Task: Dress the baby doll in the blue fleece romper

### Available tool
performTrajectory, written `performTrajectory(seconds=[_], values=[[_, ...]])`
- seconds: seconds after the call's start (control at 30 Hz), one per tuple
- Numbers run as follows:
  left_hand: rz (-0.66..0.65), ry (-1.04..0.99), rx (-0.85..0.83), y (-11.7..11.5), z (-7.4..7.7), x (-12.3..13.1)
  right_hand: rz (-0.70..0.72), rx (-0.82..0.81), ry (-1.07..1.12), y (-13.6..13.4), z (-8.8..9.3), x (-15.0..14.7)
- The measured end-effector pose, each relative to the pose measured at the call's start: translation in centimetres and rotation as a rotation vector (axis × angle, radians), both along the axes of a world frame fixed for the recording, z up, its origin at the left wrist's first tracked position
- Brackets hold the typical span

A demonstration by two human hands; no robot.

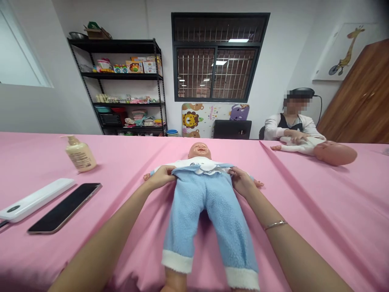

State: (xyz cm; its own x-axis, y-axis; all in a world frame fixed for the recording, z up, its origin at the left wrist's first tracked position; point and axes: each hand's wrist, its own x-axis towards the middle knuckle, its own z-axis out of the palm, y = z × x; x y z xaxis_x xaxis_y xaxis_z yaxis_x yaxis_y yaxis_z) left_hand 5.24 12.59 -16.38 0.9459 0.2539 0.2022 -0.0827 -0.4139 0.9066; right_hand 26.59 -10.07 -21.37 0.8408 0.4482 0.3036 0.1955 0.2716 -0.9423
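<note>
A pump bottle (pixel 79 154), white case (pixel 36 200) and phone (pixel 64 207) sit at the left of the bench (pixel 319 211). At center, our left hand (pixel 160 177) and right hand (pixel 241 181), fingers clenched, grasp the waistband (pixel 200 167) of blue trousers (pixel 209 215) on a doll (pixel 199 151) lying face-up. At right, a co-worker's hand (pixel 296 136) rests on a second doll (pixel 334 153) by the far edge.
</note>
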Motion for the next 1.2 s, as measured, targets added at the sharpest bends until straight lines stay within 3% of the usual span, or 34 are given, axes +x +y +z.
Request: performTrajectory(seconds=[0.17, 0.27, 0.4, 0.53, 0.63, 0.87, 1.0, 1.2], values=[[0.301, -0.162, -0.423, -0.5, 0.2, 0.3, -0.009, -0.005, 0.091, -0.1, 0.2, 0.0], [0.429, -0.188, -0.490, -0.9, 0.1, 0.6, -0.061, -0.017, 0.093, 0.4, 0.1, -0.5], [0.568, -0.206, -0.282, -1.1, -0.3, 0.5, -0.175, -0.036, 0.024, 1.0, 0.4, -2.1], [0.703, -0.240, 0.228, -1.3, -0.7, 0.1, -0.315, -0.154, -0.308, 0.9, 1.2, -4.0], [0.694, -0.312, 0.450, -1.8, -0.9, 0.1, -0.296, -0.173, -0.492, 0.8, 1.7, -4.9], [0.410, -0.348, 0.387, -3.1, -1.2, 0.3, -0.024, -0.125, -0.495, 0.8, 3.5, -6.6], [0.436, -0.205, 0.291, -3.0, -1.6, 0.5, 0.083, -0.189, -0.652, 0.9, 3.8, -7.9], [0.478, -0.082, 0.275, -2.0, -2.4, 0.8, 0.053, -0.355, -0.864, 1.3, 2.9, -8.1]])
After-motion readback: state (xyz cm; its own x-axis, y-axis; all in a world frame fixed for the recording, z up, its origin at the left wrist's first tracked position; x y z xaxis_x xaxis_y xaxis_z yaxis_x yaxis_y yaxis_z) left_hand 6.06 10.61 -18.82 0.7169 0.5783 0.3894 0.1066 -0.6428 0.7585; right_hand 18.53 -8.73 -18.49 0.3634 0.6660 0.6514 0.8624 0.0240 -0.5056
